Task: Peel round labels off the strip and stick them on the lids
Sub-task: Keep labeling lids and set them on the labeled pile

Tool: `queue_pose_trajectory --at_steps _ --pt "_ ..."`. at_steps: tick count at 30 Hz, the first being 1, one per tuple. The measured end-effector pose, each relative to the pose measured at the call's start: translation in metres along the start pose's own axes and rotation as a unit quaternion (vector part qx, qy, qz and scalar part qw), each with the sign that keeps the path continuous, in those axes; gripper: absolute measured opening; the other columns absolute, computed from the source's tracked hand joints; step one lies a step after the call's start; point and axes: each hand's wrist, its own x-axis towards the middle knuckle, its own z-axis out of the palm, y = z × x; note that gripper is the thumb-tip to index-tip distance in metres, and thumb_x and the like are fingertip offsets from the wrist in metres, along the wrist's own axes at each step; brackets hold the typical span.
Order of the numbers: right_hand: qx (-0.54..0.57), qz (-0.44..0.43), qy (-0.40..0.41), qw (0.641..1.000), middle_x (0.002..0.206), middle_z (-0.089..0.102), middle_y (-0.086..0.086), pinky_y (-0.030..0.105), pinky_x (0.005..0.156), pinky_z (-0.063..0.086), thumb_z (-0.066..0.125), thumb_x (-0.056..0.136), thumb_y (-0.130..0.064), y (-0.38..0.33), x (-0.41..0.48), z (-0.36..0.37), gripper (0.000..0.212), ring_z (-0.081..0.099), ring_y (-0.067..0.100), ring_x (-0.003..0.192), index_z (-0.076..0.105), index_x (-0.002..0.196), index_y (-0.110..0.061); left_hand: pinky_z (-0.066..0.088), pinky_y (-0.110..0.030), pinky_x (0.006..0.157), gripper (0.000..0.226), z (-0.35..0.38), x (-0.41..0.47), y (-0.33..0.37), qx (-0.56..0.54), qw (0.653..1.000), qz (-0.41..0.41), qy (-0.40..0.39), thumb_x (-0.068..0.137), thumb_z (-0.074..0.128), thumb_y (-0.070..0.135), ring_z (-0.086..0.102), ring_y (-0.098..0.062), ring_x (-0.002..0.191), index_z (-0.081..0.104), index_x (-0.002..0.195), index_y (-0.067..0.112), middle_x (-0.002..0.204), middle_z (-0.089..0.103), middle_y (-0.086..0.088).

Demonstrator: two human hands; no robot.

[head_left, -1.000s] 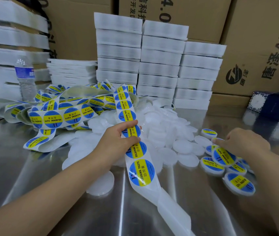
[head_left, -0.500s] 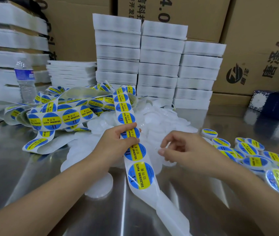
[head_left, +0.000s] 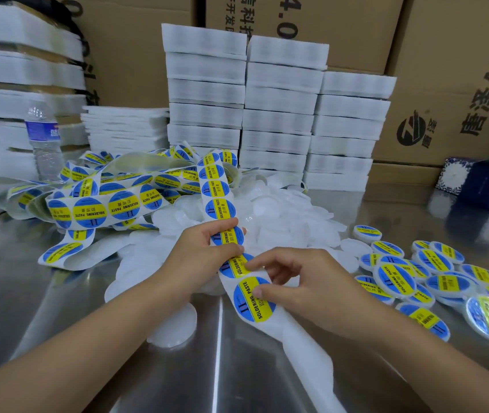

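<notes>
Blue-and-yellow label (head_left: 253, 299), lowest on the strip (head_left: 222, 204) pinched in the left hand (head_left: 204, 251), now lay under the right hand's (head_left: 302, 281) loosely curled, empty fingertips, back from the labelled lids (head_left: 398, 281) — next peel apparently starting.

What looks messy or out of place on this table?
The label strip lies in a loose, twisted tangle at the left rather than on a roll. Bare white lids are heaped mid-table, and labelled lids overlap untidily at the right. Nothing looks damaged.
</notes>
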Motion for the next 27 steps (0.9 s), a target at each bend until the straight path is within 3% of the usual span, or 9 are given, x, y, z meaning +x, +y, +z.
queue_pose_trajectory --at_steps 11,14,20,27 --pt "-0.032 -0.013 0.009 0.999 0.069 0.068 -0.013 0.013 0.067 0.046 0.074 0.078 -0.019 0.0015 -0.0005 0.0009 0.015 0.06 0.0 0.067 0.069 0.074 -0.033 0.055 -0.024 0.083 0.045 -0.0004 0.0027 -0.0024 0.004 1.0 0.006 -0.006 0.082 0.067 -0.003 0.069 -0.006 0.092 0.062 0.12 0.02 0.098 0.071 0.013" --pt "-0.041 -0.015 0.011 0.999 0.067 0.066 -0.015 0.012 0.066 0.045 0.074 0.078 -0.019 0.0021 -0.0004 0.0015 0.014 0.058 0.0 0.067 0.069 0.076 -0.032 0.055 -0.026 0.084 0.045 -0.0011 0.0028 -0.0023 0.011 1.0 0.01 -0.007 0.082 0.067 -0.002 0.069 -0.008 0.093 0.062 0.121 0.02 0.101 0.071 0.011" --pt "-0.021 0.006 0.03 0.999 0.065 0.069 -0.016 0.004 0.063 0.04 0.077 0.076 -0.022 0.0012 -0.0004 0.0002 0.011 0.061 -0.007 0.066 0.074 0.086 -0.026 0.056 -0.016 0.074 0.045 -0.0013 0.0024 -0.0027 0.009 1.0 0.015 -0.009 0.081 0.067 -0.003 0.069 -0.004 0.09 0.062 0.119 0.02 0.099 0.07 0.014" --pt "-0.028 -0.023 0.044 0.998 0.064 0.068 -0.014 0.013 0.065 0.047 0.075 0.078 -0.018 0.0015 -0.0009 -0.0006 0.007 0.06 -0.002 0.061 0.075 0.079 -0.024 0.056 -0.016 0.075 0.044 -0.0014 0.0032 -0.0038 0.01 1.0 0.016 -0.011 0.081 0.067 -0.002 0.07 -0.005 0.089 0.063 0.117 0.023 0.1 0.071 0.014"
